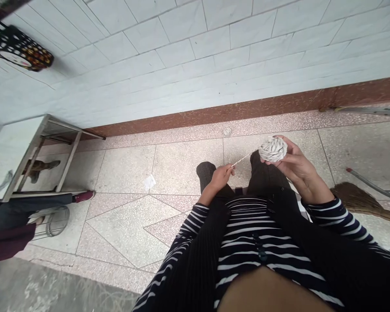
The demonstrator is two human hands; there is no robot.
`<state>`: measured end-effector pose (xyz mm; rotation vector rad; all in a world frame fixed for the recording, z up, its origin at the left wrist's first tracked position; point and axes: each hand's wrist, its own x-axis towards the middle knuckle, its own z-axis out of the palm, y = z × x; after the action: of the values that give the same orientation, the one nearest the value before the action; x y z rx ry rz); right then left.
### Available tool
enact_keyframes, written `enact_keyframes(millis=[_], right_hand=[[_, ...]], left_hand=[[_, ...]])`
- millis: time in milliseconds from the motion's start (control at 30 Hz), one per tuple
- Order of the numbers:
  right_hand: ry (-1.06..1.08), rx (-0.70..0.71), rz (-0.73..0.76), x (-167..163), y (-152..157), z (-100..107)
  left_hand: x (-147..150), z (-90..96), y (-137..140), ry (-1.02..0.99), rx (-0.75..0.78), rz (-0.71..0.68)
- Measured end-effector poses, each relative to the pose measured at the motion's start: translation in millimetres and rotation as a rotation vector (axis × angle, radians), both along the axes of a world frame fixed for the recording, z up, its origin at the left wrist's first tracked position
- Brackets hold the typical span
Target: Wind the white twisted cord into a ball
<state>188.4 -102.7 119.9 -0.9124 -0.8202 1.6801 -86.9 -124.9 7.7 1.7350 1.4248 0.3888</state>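
In my right hand (pixel 294 162) is a ball of twisted off-white cord (pixel 273 149), held up above my right knee with the fingers curled round its side and underneath. A single strand of cord (pixel 245 159) runs from the ball down to the left. Its other end goes into my left hand (pixel 221 175), whose fingers are pinched round it above my left knee. The strand looks straight between the two hands. On the floor by the wall lies a small round pale object (pixel 226 131), perhaps another coil.
A white-topped metal table (pixel 16 151) stands at left; a person's leg in dark trousers (pixel 52 200) and a wire basket (pixel 53 221) are near it. White paper (pixel 150 182) lies on the floor. At right are a straw broom (pixel 360 197) and a metal tube (pixel 373 182). A patterned bag (pixel 22 48) hangs upper left.
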Motion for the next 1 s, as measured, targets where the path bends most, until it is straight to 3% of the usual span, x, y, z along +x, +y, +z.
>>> enact_keyframes(millis=[133,367,567,733,900,1000], right_hand=[[-0.002,0.085,-0.062,12.6,-4.3,22.6],[0.010,0.096,-0.256,23.3,-19.3,53.1],[-0.069,0.148,-0.366,37.6,-32.6,71.8],[-0.011,0.112,-0.210,31.0,-18.5,54.3],[-0.036,-0.097,0.071,-8.6,1.0,17.8],[-0.102,-0.104,0.128,-21.1,3.3,11.7]], left_hand=[[-15.0,10.6,17.7,0.024,0.059,0.060],[-24.3,33.6,49.0,-0.019,0.188,0.143],[-39.2,24.7,55.3,0.087,0.124,0.123],[-25.4,23.3,55.3,0.030,0.107,0.162],[38.8,42.5,49.3,-0.243,0.222,-0.005],[66.0,43.8,45.0,-0.363,0.182,-0.025]])
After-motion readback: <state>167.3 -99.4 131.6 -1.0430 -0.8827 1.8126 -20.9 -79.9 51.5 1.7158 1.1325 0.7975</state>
